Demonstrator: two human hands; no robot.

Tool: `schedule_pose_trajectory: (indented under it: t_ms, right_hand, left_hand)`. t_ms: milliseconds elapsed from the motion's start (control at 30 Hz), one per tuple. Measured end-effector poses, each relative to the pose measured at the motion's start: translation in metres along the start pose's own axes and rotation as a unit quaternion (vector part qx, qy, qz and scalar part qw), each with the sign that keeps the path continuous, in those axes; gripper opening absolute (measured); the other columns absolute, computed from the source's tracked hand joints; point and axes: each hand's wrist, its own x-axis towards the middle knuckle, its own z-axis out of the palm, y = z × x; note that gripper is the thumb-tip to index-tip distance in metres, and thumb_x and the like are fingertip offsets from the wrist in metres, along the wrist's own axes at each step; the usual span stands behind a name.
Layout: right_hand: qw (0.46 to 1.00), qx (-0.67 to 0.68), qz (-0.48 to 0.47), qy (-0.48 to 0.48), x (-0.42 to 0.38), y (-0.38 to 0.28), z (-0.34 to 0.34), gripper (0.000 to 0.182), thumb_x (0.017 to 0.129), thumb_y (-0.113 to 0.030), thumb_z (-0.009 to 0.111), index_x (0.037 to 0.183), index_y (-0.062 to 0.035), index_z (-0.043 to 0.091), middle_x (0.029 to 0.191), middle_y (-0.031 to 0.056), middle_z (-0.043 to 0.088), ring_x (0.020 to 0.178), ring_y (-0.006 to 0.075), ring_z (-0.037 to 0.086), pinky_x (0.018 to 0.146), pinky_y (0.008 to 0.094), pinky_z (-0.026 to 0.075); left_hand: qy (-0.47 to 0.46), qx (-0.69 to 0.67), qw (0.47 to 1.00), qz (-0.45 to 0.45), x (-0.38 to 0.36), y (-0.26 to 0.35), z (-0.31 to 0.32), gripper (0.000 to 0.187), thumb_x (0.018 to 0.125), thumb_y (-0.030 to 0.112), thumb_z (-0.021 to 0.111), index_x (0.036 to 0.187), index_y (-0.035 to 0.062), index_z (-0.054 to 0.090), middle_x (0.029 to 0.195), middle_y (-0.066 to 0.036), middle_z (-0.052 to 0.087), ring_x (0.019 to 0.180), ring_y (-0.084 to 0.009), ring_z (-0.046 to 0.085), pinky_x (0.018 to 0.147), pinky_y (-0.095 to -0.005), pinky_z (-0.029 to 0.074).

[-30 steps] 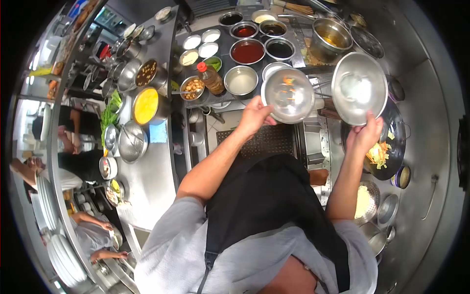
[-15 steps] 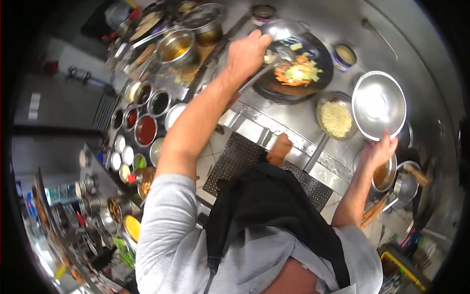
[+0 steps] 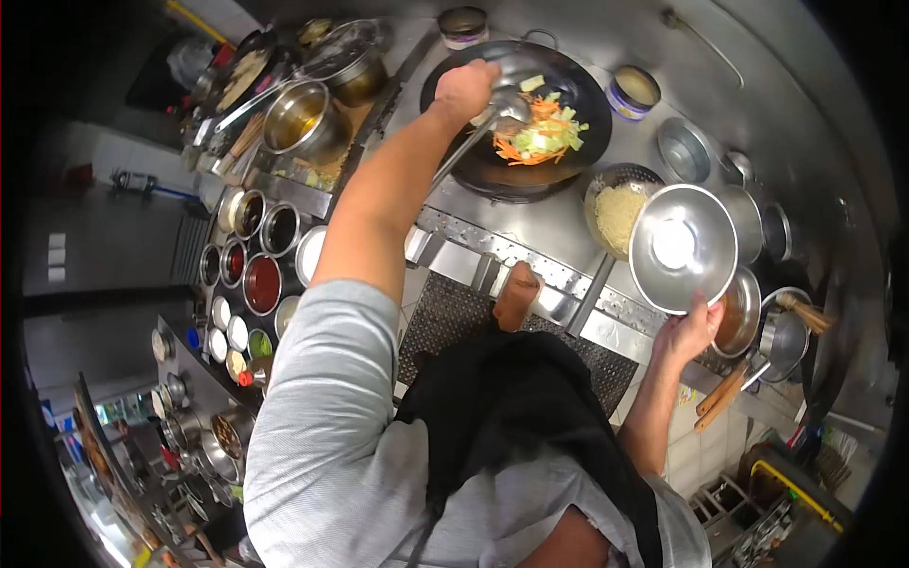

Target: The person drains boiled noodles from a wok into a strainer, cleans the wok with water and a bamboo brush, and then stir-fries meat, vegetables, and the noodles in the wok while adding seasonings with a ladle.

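Observation:
My left hand (image 3: 466, 90) is closed over the left side of the black wok (image 3: 592, 118), at the edge of a shiny, blurred metal bowl (image 3: 517, 64). Shredded carrot and pale green vegetables (image 3: 544, 137) lie in the wok. A ladle (image 3: 511, 108) rests there too, its handle slanting down-left below my left hand. My right hand (image 3: 691, 331) grips the near rim of a metal mixing bowl (image 3: 680, 248), thumb over the edge; no food shows inside it. Beside this bowl, a perforated strainer (image 3: 632, 174) holds pale noodle-like strands (image 3: 619, 216).
Pots of oil (image 3: 303, 121) stand at the upper left, above several sauce containers (image 3: 262, 284). Two tins (image 3: 632, 91) sit behind the wok. On the right are metal pots (image 3: 739, 308) and a wooden-handled brush (image 3: 805, 312). The strainer handle (image 3: 592, 293) crosses the front edge.
The view has shifted, so the wok appears farther left. The mixing bowl in my right hand has come lower and now overlaps the strainer's edge. The metal bowl by my left hand has moved closer over the wok.

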Motion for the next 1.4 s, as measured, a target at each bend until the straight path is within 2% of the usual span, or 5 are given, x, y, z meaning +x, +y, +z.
schedule_pose_trajectory:
  t_ms: [333, 667, 1100, 1233, 1400]
  right_hand:
    - [0.893, -0.037, 0.198, -0.402, -0.103, 0.067, 0.232, 0.022, 0.097, -0.011, 0.066, 0.083, -0.0114, 0.05, 0.066, 0.0008, 0.059, 0.047, 0.0056, 0.047, 0.043, 0.022, 0.037]
    - [0.284, -0.166, 0.083, -0.941, -0.381, 0.106, 0.221, 0.02, 0.101, -0.026, 0.064, 0.101, -0.0059, 0.064, 0.067, 0.0033, 0.066, 0.059, 0.008, 0.059, 0.053, 0.0254, 0.045]
    - [0.393, -0.208, 0.213, -0.87, -0.29, 0.144, 0.219, 0.019, 0.101, -0.02, 0.064, 0.111, -0.0044, 0.063, 0.078, 0.0017, 0.068, 0.073, 0.008, 0.062, 0.07, 0.0251, 0.049]
    - [0.504, -0.254, 0.299, -0.769, -0.226, 0.146, 0.182, 0.018, 0.101, -0.021, 0.064, 0.111, -0.0058, 0.063, 0.081, 0.0021, 0.068, 0.074, 0.0083, 0.063, 0.063, 0.0239, 0.048]
    - [0.616, -0.246, 0.307, -0.683, -0.176, 0.139, 0.131, 0.018, 0.102, -0.021, 0.062, 0.112, -0.0054, 0.062, 0.08, 0.0015, 0.067, 0.071, 0.0074, 0.063, 0.059, 0.0234, 0.047]
  left_hand:
    - [0.113, -0.468, 0.736, -0.476, -0.306, 0.041, -0.172, 0.019, 0.102, 0.018, 0.062, 0.094, 0.0031, 0.052, 0.078, -0.004, 0.062, 0.062, -0.0153, 0.067, 0.055, -0.0308, 0.054]
    - [0.528, -0.403, 0.373, -0.648, -0.683, 0.248, -0.188, 0.027, 0.099, 0.017, 0.063, 0.121, 0.0033, 0.059, 0.109, -0.008, 0.069, 0.089, -0.0171, 0.071, 0.083, -0.0344, 0.062]
    - [0.866, -0.13, -0.06, -0.479, -0.954, 0.425, -0.116, 0.044, 0.108, 0.029, 0.039, 0.121, -0.012, 0.045, 0.12, -0.026, 0.063, 0.108, -0.0337, 0.069, 0.096, -0.0453, 0.063]
    - [0.672, -0.216, 0.046, -0.707, -0.926, 0.331, -0.113, 0.024, 0.106, 0.026, 0.046, 0.122, 0.0113, 0.055, 0.085, -0.005, 0.066, 0.073, -0.0218, 0.065, 0.065, -0.0342, 0.057]
    - [0.353, -0.305, 0.612, -0.639, -0.625, 0.108, -0.122, 0.015, 0.103, 0.016, 0.061, 0.111, 0.0053, 0.068, 0.082, 0.001, 0.061, 0.07, -0.0062, 0.056, 0.062, -0.0215, 0.046]
